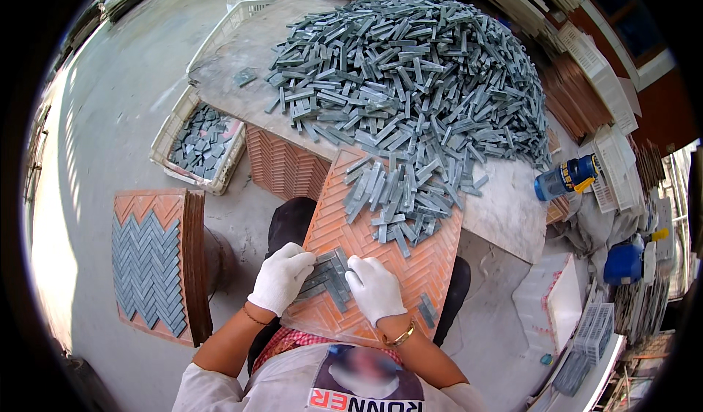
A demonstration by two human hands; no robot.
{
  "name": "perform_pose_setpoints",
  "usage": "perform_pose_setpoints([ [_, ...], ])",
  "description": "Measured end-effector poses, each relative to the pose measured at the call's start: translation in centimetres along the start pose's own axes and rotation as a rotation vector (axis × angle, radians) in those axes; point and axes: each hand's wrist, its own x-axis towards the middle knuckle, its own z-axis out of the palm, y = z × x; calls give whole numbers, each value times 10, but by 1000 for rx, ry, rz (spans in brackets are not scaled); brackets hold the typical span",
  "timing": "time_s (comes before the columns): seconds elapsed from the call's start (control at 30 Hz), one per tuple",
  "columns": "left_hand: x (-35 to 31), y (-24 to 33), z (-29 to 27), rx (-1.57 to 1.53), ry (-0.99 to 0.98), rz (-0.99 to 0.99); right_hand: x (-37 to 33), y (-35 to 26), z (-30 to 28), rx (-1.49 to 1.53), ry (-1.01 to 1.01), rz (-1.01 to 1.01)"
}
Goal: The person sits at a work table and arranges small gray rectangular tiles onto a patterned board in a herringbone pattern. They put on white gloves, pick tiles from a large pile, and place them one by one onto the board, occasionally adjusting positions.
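An orange herringbone-grooved tray [439,255] rests across my lap, its far end against the table. A small patch of grey stone strips [333,276] lies in its grooves between my hands. My white-gloved left hand [284,274] is closed at the patch's left side, fingertips pinched on a grey strip. On the right side, my gloved right hand [374,289] has its fingers curled together on the patch's edge; what they hold, if anything, is hidden. A few more strips [427,309] sit near the tray's right edge. Loose strips [395,200] cover the tray's far end.
A large heap of grey strips [417,68] covers the stone-topped table [227,72] ahead. To my left stand a stack of trays topped by one with a herringbone panel [149,269] and a crate [162,148] of grey pieces. A blue container [564,178] stands at the table's right edge.
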Motion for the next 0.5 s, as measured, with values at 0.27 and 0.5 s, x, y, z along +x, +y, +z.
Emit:
perform_pose_setpoints([
  [0.27,5,0,-8,108,-178,-26,14,13,-24,60,77,6],
  [0.5,30,3,-21,195,-215,69,22,19,-36,-179,224,160],
])
